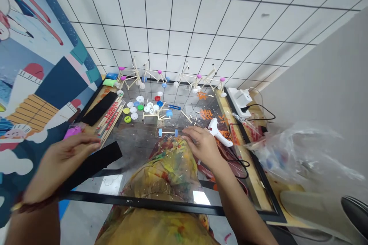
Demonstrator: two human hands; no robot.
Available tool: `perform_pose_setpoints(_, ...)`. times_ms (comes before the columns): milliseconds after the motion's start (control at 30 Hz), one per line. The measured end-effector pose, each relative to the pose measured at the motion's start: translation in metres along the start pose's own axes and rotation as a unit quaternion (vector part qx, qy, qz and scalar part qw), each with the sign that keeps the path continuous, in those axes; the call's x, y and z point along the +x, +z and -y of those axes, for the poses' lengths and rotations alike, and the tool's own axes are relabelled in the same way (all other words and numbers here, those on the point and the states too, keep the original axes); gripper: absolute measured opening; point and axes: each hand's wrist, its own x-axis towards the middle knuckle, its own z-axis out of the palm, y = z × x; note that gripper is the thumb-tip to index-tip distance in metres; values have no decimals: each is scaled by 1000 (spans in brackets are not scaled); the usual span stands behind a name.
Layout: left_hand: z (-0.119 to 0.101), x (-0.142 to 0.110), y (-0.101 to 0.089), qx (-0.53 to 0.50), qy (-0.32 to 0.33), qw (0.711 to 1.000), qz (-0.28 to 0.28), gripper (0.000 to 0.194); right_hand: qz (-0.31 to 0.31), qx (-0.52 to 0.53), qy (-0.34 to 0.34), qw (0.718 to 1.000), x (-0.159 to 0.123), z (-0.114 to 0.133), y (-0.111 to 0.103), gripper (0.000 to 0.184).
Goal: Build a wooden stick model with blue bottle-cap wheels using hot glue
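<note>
My left hand (pixel 64 157) is over the left side of the glass-topped table, thumb and fingertips pinched together. Whatever is between them is too small to make out. Behind it lies a purple packet (pixel 73 131), and a black strip (pixel 97 160) runs under it. Close to the table's front, my right hand (pixel 202 146) has its fingers curled together beside a small axle (pixel 168 133) with a blue bottle cap at each end. I cannot tell whether its fingertips touch the right cap. A white glue gun (pixel 220 133) lies just right of that hand.
Loose bottle caps (pixel 140 107) and a stick frame (pixel 155 115) occupy the middle, near a blue utility knife (pixel 174 107). Several stick models (pixel 138 78) line the tiled wall. Wooden sticks (pixel 110 116) lie left. A power strip (pixel 240 101) and plastic bag (pixel 287 157) are right.
</note>
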Motion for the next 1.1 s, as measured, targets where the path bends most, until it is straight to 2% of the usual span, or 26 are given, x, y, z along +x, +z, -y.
perform_pose_setpoints(33,2,-1,4,9,1,1000,4,24,19,-27,10,999,2,-1,4,19)
perform_pose_setpoints(100,2,-3,27,17,11,999,37,21,66,-71,30,995,5,-4,13,29)
perform_pose_setpoints(167,0,-2,64,0,54,994,94,22,103,-96,47,989,9,-7,24,40)
perform_pose_setpoints(233,-4,2,106,24,98,988,116,33,117,-108,71,985,13,-9,35,45)
perform_pose_setpoints(300,-7,9,141,72,118,979,148,58,121,-115,91,982,16,-10,44,41)
perform_pose_setpoints(333,-7,12,154,91,128,974,165,64,122,-115,94,981,17,-10,47,38)
perform_pose_setpoints(400,-6,17,171,124,146,964,187,58,120,-108,88,983,17,-12,52,30)
perform_pose_setpoints(500,-2,21,178,149,173,953,199,35,112,-89,72,987,17,-15,55,24)
perform_pose_setpoints(567,0,21,177,159,187,948,204,29,110,-72,59,990,16,-18,57,21)
perform_pose_setpoints(700,1,20,175,174,201,940,212,28,104,-42,41,993,15,-25,58,21)
perform_pose_setpoints(867,6,21,174,175,201,939,219,34,86,-23,66,994,14,-30,58,31)
perform_pose_setpoints(967,9,21,175,171,198,939,224,37,90,-25,68,993,14,-30,56,37)
perform_pose_setpoints(1100,8,21,175,155,196,943,218,41,104,-37,69,992,15,-28,53,36)
